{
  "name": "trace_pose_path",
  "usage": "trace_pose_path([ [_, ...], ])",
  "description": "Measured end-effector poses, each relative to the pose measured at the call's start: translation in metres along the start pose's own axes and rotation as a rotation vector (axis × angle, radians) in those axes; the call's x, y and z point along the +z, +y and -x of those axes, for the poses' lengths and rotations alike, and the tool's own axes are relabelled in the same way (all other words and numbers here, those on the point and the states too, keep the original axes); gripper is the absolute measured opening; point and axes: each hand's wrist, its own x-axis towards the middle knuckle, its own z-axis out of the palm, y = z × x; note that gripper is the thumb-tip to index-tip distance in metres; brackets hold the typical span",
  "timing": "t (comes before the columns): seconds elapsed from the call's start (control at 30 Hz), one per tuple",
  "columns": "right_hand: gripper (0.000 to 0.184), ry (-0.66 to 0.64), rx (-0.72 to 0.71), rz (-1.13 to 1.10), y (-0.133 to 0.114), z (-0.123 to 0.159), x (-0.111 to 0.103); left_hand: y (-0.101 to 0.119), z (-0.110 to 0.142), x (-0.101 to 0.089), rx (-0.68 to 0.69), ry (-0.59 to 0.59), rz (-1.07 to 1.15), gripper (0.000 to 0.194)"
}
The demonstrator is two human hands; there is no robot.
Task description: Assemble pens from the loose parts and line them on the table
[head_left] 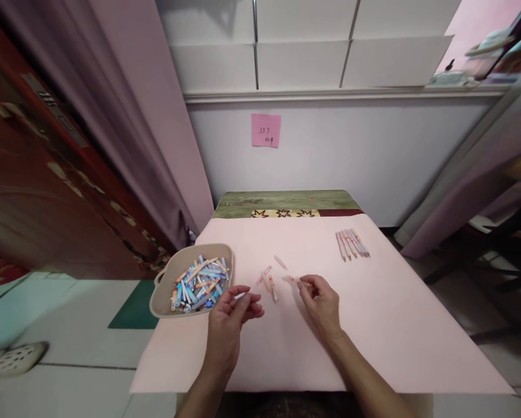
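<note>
Pale pink covers the worktop (pixel 400 325). The right hand (pixel 321 302) has its grip clamped on a clear pen part (pixel 292 280), near loose pen pieces (pixel 270 284); the left hand (pixel 234 310) pinches a small whitish piece (pixel 240 296) beside the basket (pixel 159 299).

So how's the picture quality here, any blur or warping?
Head view: wide-angle stretching smears the curtain and door at left; soft shadow beside the right forearm; small print on the pens is too small to read.
</note>
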Motion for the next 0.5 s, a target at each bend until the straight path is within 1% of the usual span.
trace_pose_path([
  [0.1,0.025,-0.042,0.146,-0.132,0.001,0.001,0.004,-0.003,-0.003,-0.001,0.03,0.019,-0.078,0.029],
  [0.2,0.03,-0.052,0.298,-0.378,-0.002,0.001,0.003,-0.007,-0.006,-0.004,0.077,0.044,-0.189,0.027],
  [0.3,0.032,-0.066,0.406,-0.594,-0.011,0.001,-0.001,-0.012,-0.009,-0.003,0.054,0.036,-0.23,0.026],
  [0.43,0.033,-0.113,0.572,-0.817,-0.024,0.002,-0.006,-0.017,-0.01,0.01,-0.011,-0.034,-0.148,0.026],
  [0.5,0.033,-0.15,0.601,-0.865,-0.031,0.004,-0.008,-0.018,-0.009,0.02,-0.022,-0.068,-0.138,0.027],
])
